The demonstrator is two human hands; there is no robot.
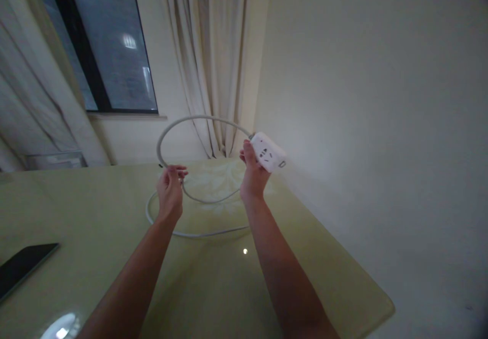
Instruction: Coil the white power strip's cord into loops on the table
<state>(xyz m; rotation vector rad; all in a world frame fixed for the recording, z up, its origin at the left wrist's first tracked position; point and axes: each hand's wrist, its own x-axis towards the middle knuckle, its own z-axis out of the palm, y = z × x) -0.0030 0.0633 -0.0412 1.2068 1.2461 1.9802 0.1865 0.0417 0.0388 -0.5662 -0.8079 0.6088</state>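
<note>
My right hand (254,172) grips a white power strip (268,152) by its cord end, with the sockets turned toward me and the thumb on its edge. From that end a pale grey cord (202,117) arches left through the air to my left hand (171,186). The fingers of my left hand are closed on the cord. More of the cord hangs in loops below both hands, close over the table, and part of it passes behind my right forearm. The cord's plug cannot be made out.
A pale yellow-green table (95,212) with a glossy top spreads beneath my arms. At its left edge lies a dark flat device (26,265). A wall (362,125) borders the right side. Curtains (217,49) and a window (110,39) stand beyond the far edge.
</note>
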